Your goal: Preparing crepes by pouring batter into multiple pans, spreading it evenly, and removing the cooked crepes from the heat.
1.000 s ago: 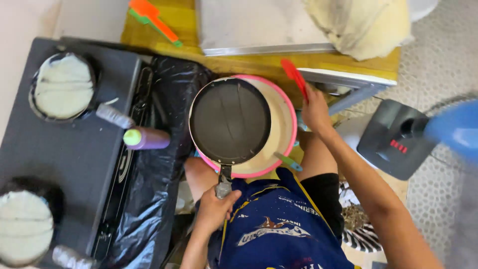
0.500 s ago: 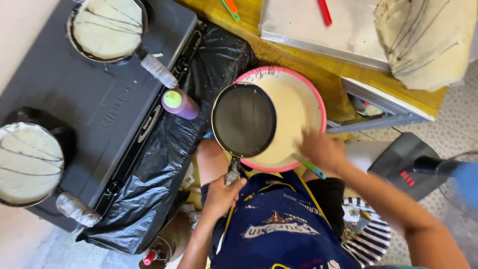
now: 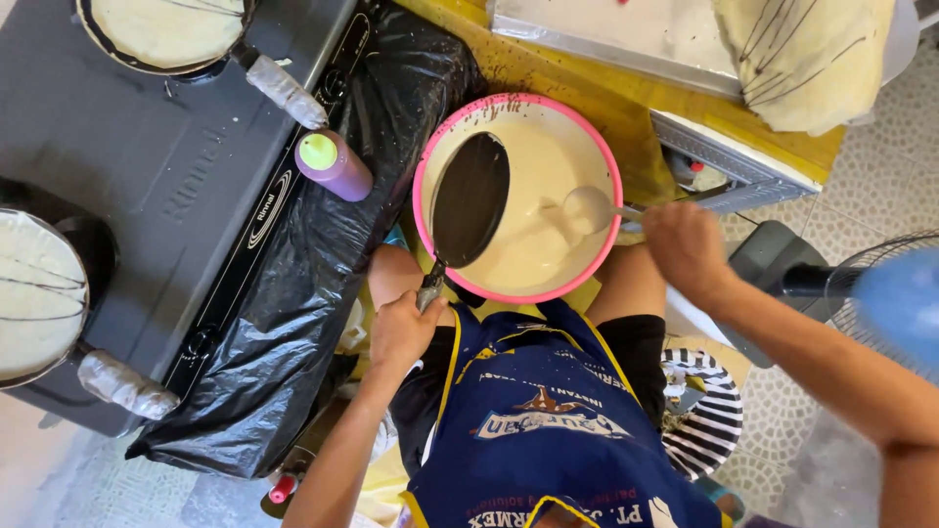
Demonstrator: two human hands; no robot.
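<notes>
My left hand grips the handle of a black frying pan, which is tilted on edge over a pink-rimmed bowl of pale batter resting on my lap. My right hand holds a ladle whose scoop sits in the batter at the bowl's right side. I wear a blue apron.
A dark stove on the left carries two pans with crepes, one at the top and one at the left edge. A purple bottle stands on black plastic sheeting. A metal tray and folded crepes lie on the yellow table. A fan is at right.
The pan has tipped from flat over the bowl to steeply tilted at its left side. My right hand has taken up the ladle and dipped it into the batter.
</notes>
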